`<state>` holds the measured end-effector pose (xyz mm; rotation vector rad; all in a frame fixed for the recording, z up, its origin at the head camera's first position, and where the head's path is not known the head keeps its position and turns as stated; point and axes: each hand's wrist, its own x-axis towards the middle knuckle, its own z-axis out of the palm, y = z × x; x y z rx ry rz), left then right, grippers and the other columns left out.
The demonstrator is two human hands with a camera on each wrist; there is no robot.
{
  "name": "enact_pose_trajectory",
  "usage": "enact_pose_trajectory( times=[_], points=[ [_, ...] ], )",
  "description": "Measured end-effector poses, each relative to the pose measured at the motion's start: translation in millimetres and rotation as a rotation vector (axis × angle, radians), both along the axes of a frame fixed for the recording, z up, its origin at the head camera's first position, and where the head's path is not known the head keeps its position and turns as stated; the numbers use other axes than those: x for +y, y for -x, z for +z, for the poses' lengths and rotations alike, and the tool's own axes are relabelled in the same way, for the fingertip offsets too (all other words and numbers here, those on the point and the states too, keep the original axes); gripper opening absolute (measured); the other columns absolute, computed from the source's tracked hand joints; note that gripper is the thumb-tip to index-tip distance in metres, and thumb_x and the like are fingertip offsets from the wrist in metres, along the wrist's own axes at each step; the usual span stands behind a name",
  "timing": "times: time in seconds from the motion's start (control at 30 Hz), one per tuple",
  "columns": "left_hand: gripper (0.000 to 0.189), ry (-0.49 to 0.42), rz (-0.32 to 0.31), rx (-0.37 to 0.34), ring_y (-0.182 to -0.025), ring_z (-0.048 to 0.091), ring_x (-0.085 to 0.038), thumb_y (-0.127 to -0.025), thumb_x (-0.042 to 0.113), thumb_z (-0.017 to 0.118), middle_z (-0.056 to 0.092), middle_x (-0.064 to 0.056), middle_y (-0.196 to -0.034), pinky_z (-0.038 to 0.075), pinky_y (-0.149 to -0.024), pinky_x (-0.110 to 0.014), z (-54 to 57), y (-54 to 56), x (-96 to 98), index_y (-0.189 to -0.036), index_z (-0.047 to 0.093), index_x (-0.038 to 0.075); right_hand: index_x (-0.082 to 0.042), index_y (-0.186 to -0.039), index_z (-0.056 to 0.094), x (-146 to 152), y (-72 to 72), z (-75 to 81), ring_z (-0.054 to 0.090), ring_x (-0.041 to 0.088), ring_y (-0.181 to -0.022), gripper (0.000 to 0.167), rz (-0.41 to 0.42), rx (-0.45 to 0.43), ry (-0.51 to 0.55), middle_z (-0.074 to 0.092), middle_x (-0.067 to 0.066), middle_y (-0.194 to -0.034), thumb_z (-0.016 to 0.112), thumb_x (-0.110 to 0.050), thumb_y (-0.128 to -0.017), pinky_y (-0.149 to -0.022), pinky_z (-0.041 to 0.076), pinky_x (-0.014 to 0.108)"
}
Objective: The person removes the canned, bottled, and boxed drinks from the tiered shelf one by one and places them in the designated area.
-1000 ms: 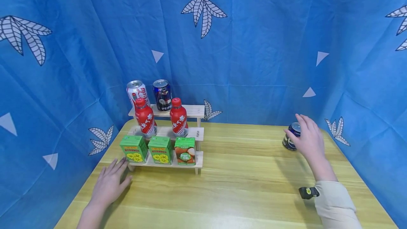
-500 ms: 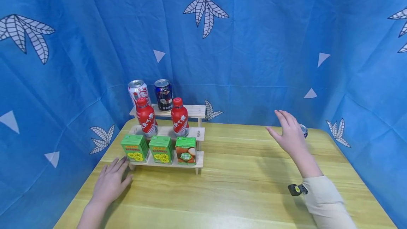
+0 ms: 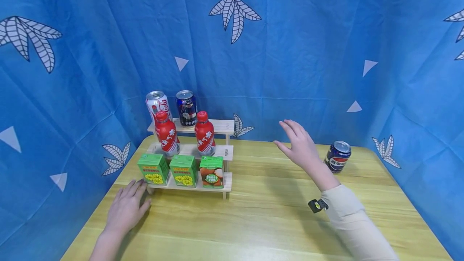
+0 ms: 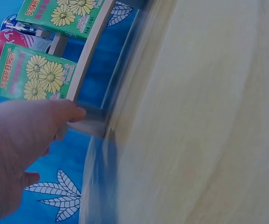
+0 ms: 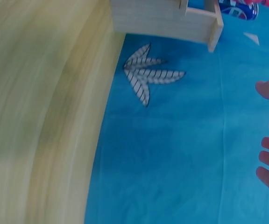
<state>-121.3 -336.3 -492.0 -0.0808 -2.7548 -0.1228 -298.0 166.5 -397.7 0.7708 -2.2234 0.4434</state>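
Note:
My left hand (image 3: 126, 208) lies at the front left foot of a three-step wooden shelf (image 3: 226, 152), fingertips right by its lowest step. On that step stand two green drink cartons with yellow flowers (image 3: 184, 171) and a green-brown carton (image 3: 212, 172). Two red bottles (image 3: 205, 134) occupy the middle step. A white Coca-Cola can (image 3: 156, 102) and a dark blue Pepsi can (image 3: 186, 108) are on top. My right hand (image 3: 300, 145) is raised above the table between shelf and another Pepsi can (image 3: 338, 157), fingers spread and holding nothing.
A blue patterned cloth (image 3: 290, 51) hangs behind the wooden table (image 3: 261, 212) and along both sides. The lone Pepsi can stands upright near the table's back right corner. A dark strap device (image 3: 317, 205) sits at my right wrist by the sleeve (image 3: 348, 208).
My right hand has moved left, away from the Pepsi can at the right, which now shows fully. My left hand stays by the shelf.

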Motion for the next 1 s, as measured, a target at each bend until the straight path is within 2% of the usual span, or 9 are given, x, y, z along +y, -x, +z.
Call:
enact_pose_trajectory(
  times=[0.3,0.47,0.77,1.0],
  points=[
    [0.058,-0.001,0.002,0.024,-0.131,0.044,-0.045,-0.083,0.028,0.073,0.054,-0.022,-0.139,0.027,-0.109,-0.072,0.6,0.2,0.3,-0.131,0.058,-0.001,-0.003,-0.135,0.055,-33.3,4.4,14.7,0.052,0.039,-0.127,0.066,0.084,0.061,-0.017,0.058,0.021,-0.133,0.079,-0.030,-0.080,-0.106,0.046,0.054],
    [0.058,-0.005,-0.001,0.022,-0.130,0.045,-0.045,-0.083,0.029,0.072,0.055,-0.022,-0.138,0.026,-0.108,-0.072,0.5,0.5,0.9,-0.131,0.058,-0.001,-0.005,-0.138,0.053,-48.0,5.7,24.2,0.050,0.037,-0.131,0.066,0.097,0.041,-0.056,0.056,0.019,-0.137,0.076,-0.033,-0.083,-0.109,0.044,0.052],
    [0.058,-0.007,0.005,0.004,-0.129,0.045,-0.045,-0.083,0.029,0.072,0.054,-0.023,-0.139,0.025,-0.109,-0.072,2.8,-0.7,1.8,-0.131,0.057,-0.001,-0.008,-0.141,0.049,-76.3,9.6,40.8,0.047,0.034,-0.135,0.066,0.131,0.028,-0.091,0.053,0.016,-0.141,0.072,-0.036,-0.087,-0.114,0.041,0.049],
    [0.059,-0.011,0.020,-0.043,-0.131,0.044,-0.045,-0.085,0.030,0.071,0.052,-0.022,-0.141,0.023,-0.110,-0.072,5.5,-1.2,3.0,-0.133,0.056,-0.001,-0.009,-0.141,0.049,-95.6,12.2,48.1,0.047,0.033,-0.135,0.064,0.168,0.038,-0.084,0.053,0.015,-0.142,0.071,-0.037,-0.088,-0.113,0.042,0.049]
  ],
)
